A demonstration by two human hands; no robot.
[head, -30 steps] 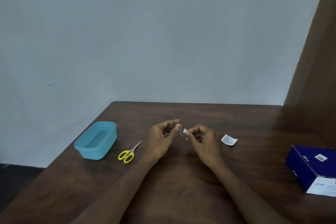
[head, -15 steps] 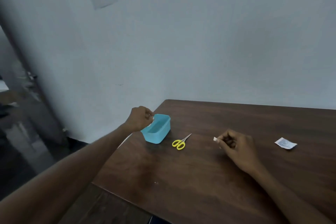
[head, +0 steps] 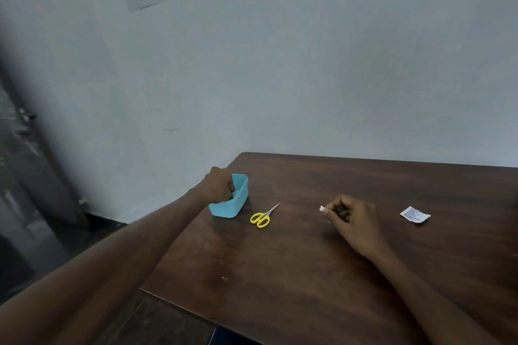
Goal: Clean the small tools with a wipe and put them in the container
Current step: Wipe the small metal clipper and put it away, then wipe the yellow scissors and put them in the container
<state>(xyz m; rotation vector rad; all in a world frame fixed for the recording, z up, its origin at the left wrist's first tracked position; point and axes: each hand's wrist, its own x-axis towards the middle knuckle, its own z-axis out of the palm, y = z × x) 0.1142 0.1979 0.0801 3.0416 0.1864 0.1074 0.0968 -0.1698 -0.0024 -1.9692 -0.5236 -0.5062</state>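
A light blue plastic container [head: 238, 204] stands near the table's left corner. My left hand [head: 219, 184] reaches down into it with the fingers curled; the fingertips and anything in them are hidden by the container wall. To the container's right lie small scissors with yellow handles [head: 262, 217], flat on the table. My right hand [head: 353, 221] hovers over the middle of the table and pinches a small white wipe [head: 322, 209] between thumb and fingers.
A torn white wipe packet [head: 414, 215] lies to the right of my right hand. The dark wooden table [head: 280, 274] ends at its left edge just beyond the container. Paper sheets hang on the wall above.
My view swung left. My left hand carried a small metal tool from the table's middle to the container and has now lowered into it. The right hand stayed put, holding the wipe.
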